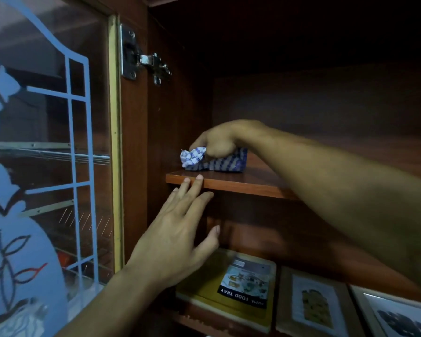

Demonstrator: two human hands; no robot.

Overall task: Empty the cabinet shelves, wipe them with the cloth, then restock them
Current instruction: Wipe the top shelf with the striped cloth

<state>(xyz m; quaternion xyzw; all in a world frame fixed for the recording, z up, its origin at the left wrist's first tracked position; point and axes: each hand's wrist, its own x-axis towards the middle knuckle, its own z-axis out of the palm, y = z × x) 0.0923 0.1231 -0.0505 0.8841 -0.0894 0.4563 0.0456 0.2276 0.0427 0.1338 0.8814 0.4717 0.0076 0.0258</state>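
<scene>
A blue-and-white checked cloth lies bunched on the brown wooden shelf, near its left front corner. My right hand reaches in from the right and grips the cloth from above, fingers curled into it. My left hand is open below, its straight fingertips touching the shelf's front edge. Apart from the cloth, the visible part of the shelf holds nothing.
The glass cabinet door with frosted patterns stands open on the left, hung on a metal hinge. On the level below lie a yellow food tray box and two framed pictures. The cabinet's back is dark.
</scene>
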